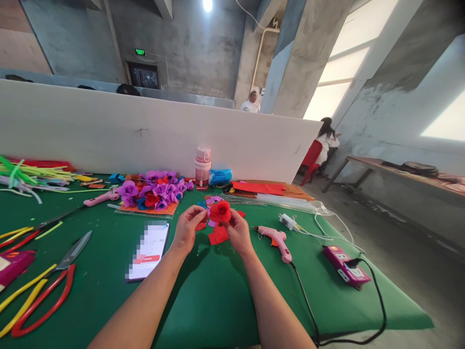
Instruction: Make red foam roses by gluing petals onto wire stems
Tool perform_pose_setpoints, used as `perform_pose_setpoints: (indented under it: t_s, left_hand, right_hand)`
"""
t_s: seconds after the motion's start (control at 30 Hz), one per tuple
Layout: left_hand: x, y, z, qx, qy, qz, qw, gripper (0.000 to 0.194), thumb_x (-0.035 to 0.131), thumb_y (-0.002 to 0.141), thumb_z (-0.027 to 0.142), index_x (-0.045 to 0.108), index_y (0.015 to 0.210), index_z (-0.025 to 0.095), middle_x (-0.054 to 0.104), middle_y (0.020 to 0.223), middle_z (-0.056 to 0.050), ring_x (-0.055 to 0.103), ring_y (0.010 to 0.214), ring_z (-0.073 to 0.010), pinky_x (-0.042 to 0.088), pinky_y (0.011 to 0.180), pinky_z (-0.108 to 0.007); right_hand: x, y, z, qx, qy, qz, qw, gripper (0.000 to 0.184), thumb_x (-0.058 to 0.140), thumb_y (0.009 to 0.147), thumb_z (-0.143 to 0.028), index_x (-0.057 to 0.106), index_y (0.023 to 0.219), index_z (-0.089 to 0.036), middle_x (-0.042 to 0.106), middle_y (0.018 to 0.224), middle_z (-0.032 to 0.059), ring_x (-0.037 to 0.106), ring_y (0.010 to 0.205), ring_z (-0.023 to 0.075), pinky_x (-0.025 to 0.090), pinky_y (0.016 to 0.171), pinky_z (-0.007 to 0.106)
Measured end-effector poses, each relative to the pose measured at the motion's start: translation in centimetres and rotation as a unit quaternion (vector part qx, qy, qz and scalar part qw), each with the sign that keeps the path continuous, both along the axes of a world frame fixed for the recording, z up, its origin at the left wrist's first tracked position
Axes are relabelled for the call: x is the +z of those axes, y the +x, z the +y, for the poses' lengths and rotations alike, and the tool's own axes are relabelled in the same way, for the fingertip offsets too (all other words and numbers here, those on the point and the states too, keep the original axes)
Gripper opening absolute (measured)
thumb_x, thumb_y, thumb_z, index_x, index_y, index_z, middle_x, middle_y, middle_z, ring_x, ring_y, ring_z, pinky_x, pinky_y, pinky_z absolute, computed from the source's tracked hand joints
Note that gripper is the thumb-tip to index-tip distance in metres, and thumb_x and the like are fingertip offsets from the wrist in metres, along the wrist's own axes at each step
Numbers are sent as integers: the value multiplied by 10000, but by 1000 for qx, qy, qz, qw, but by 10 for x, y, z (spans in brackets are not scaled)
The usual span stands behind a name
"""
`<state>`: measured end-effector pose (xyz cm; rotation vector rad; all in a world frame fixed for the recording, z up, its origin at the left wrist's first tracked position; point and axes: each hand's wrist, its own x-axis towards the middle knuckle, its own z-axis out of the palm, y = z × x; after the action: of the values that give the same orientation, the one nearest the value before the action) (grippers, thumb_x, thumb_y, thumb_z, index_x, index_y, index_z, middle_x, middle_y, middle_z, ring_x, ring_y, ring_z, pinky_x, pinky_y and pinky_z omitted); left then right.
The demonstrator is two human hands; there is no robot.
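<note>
Scissors nearest me (64,264): smooth steel blades pointing away and rightward, looped handles in glossy red and yellow.
Flower pile (163,191): purple blooms with curled, papery petals, some red and blue among them, bunched together.
Phone (149,259): flat slab, screen lit, lying on the smooth green tabletop (207,310).
Left hand (185,228): my thumb and forefinger narrow to a pinch at the left edge of the red flower (220,212); I cannot tell whether a petal sits between them.
Bottle (202,172): pink, upright cylinder beyond my hands.
Red flower: held up over the table between my hands; thin petals wound into a round spiral, outer ones flaring.
Flower's facing: its open centre turns up toward me; the back is hidden, so I cannot tell its long axis.
Red pieces (218,236): flat, matte scraps just below the flower.
Right hand (239,231): my thumb and fingers hold the flower at its lower right.
Glue gun (278,238): pink, pistol-shaped, nozzle pointing left.
Power block (343,264): boxy magenta, black plug seated in it.
</note>
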<state>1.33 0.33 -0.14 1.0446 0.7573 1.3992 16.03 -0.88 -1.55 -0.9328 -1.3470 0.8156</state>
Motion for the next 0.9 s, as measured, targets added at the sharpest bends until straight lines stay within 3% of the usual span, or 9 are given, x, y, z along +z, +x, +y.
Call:
perform_pose_setpoints:
  t_s: [0.1,0.33,0.9]
  left_hand:
    - [4,-4,1,14,20,9,1000,185,719,683,321,622,704,164,589,658,21,528,646,-101,408,619,-210]
    - [0,-2,1,-48,-7,64,997,254,704,704,377,572,663,163,521,613,42,473,593,-90,377,597,-217]
    - [2,-1,1,-24,23,90,995,228,740,629,319,575,662,164,538,622,45,471,597,-92,362,591,-215]
  right_hand:
    - [-1,1,1,1,4,-18,1000,208,560,793,-301,630,961,-202,661,842,23,618,701,171,524,673,290]
    - [-10,3,5,-10,30,-61,998,170,528,811,-273,635,921,-199,640,820,27,597,732,173,520,698,291]
    - [-11,0,5,11,28,-42,999,184,543,782,-238,630,939,-198,648,814,14,606,701,156,510,671,269]
